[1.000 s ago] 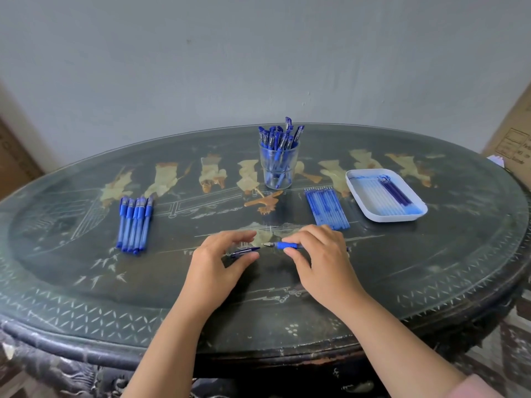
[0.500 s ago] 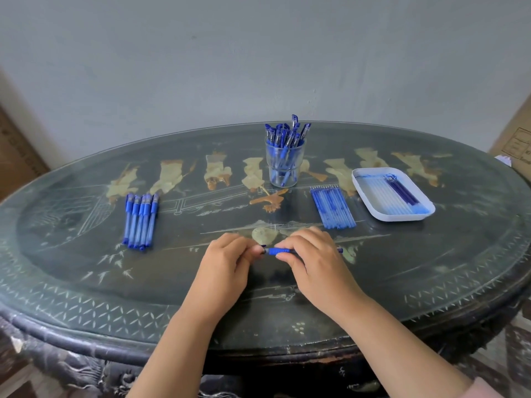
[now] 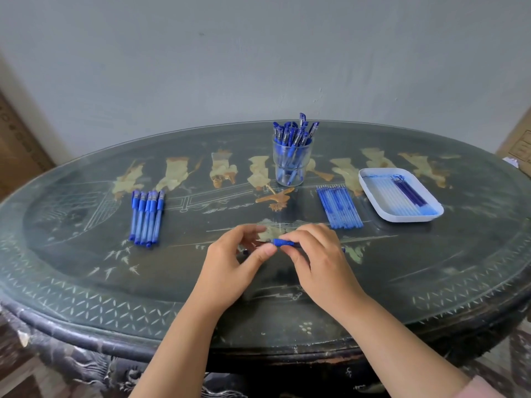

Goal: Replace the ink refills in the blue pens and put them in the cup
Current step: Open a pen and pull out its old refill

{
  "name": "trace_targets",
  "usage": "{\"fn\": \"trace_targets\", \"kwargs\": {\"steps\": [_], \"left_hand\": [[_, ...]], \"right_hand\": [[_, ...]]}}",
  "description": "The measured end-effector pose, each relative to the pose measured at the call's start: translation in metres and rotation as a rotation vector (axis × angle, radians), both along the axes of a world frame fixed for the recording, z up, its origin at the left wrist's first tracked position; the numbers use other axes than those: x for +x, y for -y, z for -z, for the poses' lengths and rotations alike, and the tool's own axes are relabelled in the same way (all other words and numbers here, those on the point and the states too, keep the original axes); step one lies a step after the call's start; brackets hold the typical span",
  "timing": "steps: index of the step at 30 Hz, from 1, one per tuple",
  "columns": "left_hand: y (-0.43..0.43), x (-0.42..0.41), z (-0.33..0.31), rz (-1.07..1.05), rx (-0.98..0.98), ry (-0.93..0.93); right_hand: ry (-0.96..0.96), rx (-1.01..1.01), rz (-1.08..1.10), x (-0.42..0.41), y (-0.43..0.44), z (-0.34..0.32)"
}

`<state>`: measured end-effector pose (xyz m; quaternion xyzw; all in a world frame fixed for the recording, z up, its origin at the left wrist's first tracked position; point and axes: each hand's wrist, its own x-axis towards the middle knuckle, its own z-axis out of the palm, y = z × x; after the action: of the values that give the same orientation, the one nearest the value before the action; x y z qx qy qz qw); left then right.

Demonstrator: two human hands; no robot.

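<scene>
Reassembly step by the look of it: left hand (image 3: 230, 268) and right hand (image 3: 319, 259) both pinch one blue pen (image 3: 283, 242) at near centre of the table (image 3: 86, 282), next probably close it up and stand it in the crowded cup (image 3: 290, 165) at far centre.

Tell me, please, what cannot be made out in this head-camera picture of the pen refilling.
- Head view: the blue plastic pen, pinched by both hands; the right hand covers its barrel, the left hand its tip.
- Head view: pens in the clear round cup overlap; no count possible.
- Head view: clear refills in the white rectangular tray are too faint to count.
</scene>
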<state>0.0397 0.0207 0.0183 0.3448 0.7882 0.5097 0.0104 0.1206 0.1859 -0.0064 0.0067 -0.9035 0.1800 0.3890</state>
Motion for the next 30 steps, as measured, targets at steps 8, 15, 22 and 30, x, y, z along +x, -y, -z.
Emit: {"fn": "trace_targets", "kwargs": {"steps": [8,15,22,30], "left_hand": [[-0.0009,-0.0012,0.001,-0.021,0.042,0.076],[0.0009,-0.0046,0.0035,-0.033,0.117,0.138],[0.0016,-0.005,0.0017,0.038,0.127,0.188],[0.0008,-0.0045,0.0009,0.044,0.142,0.251]], "right_hand": [[0.038,0.007,0.005,0.0002,-0.0001,0.0002],[0.038,0.004,0.011,0.0,0.0001,0.0003],[0.023,-0.007,0.013,-0.0001,0.0004,-0.0007],[0.016,-0.005,0.013,-0.0005,0.0001,0.0]]}}
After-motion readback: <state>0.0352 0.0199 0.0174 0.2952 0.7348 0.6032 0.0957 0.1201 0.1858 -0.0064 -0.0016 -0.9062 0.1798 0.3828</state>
